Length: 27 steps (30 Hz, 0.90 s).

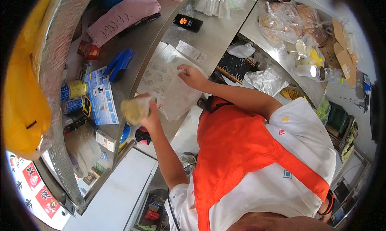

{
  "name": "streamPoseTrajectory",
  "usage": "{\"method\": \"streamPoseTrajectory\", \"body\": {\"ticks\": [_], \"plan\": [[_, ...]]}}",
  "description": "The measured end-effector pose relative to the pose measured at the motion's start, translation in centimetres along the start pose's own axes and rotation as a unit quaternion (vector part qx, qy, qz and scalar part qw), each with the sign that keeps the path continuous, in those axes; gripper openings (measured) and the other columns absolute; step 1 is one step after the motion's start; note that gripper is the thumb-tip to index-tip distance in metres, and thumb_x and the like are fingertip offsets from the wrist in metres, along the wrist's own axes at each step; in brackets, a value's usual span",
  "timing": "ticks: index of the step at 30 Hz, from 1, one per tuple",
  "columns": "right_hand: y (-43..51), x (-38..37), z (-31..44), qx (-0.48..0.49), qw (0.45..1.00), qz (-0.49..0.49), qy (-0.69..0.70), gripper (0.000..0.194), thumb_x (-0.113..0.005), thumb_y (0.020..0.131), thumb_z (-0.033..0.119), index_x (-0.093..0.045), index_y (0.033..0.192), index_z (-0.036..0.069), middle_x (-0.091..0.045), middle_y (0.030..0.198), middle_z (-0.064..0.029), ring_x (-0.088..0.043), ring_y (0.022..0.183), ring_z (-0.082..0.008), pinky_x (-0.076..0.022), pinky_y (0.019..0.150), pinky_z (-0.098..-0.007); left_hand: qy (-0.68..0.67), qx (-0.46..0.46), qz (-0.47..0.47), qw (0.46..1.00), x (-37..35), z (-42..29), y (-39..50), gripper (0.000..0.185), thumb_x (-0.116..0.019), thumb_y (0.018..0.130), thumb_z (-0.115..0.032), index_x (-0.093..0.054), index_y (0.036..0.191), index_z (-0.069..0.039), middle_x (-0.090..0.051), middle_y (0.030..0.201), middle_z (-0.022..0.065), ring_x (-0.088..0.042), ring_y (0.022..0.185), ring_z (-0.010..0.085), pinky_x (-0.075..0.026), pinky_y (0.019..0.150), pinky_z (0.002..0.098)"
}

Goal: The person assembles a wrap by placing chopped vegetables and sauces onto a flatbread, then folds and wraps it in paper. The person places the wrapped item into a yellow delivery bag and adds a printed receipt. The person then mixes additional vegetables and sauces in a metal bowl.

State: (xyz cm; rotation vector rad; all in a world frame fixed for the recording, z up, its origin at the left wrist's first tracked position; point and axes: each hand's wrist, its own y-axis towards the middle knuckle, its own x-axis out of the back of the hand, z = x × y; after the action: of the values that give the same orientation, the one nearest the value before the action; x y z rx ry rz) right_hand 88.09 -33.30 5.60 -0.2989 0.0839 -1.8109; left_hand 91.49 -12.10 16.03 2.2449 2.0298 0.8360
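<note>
My left hand (150,116) holds a yellowish round food item (132,111), blurred, partly inside a white paper sleeve (152,102). It hovers at the edge of the steel counter. Farther up, my right hand (193,77) pinches what looks like a corner of a thin translucent plastic bag (178,103). Under it are sheets of printed wrapping paper (155,72), flat on the counter (169,39). Beside the right fingers lies a printed receipt (191,51).
A smartphone (188,22) and white plastic bags (212,3) lie farther along the counter. On the raised shelf at left are a blue stapler-like tool (119,64), a printed sheet (102,95) and cans (74,90). Bagged buns (310,23) stand on the right-hand counter.
</note>
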Motion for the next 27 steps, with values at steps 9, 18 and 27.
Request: {"method": "streamPoseTrajectory", "body": {"ticks": [9,18,27], "plan": [[-0.3,-2.1,-0.3,0.021,0.999,-0.043,0.010,0.021,-0.062,0.087,0.017,-0.059,0.098,0.000,-0.058,0.066,-0.0104,-0.057,0.060,-0.0215,-0.0464,0.060,-0.0340,0.031,-0.147,0.072,0.986,-6.4,2.6,-5.0,0.045,-0.078,0.072,-0.022,-0.052,0.105,-0.006,-0.061,0.094,0.0139,-0.061,0.085,0.0321,-0.050,0.073,0.0407],[0.5,1.5,1.8,0.007,0.992,0.011,0.127,0.021,-0.063,0.093,0.020,-0.058,0.081,0.003,-0.054,0.071,0.0032,-0.048,0.066,-0.0050,-0.0407,0.056,-0.0265,0.279,0.030,0.269,0.921,-8.8,6.4,-4.4,0.051,-0.077,0.071,-0.025,-0.050,0.111,-0.009,-0.063,0.096,0.0150,-0.063,0.085,0.0369,-0.050,0.075,0.0468],[-0.1,0.3,6.9,-0.062,0.987,0.001,0.149,0.006,-0.055,0.094,0.011,-0.056,0.095,0.006,-0.052,0.071,0.0035,-0.048,0.064,-0.0061,-0.0385,0.057,-0.0229,0.323,-0.056,0.316,0.890,-7.7,6.3,-4.4,0.063,-0.072,0.079,-0.038,-0.045,0.125,-0.005,-0.056,0.120,0.0177,-0.054,0.111,0.0360,-0.044,0.091,0.0478]]}}
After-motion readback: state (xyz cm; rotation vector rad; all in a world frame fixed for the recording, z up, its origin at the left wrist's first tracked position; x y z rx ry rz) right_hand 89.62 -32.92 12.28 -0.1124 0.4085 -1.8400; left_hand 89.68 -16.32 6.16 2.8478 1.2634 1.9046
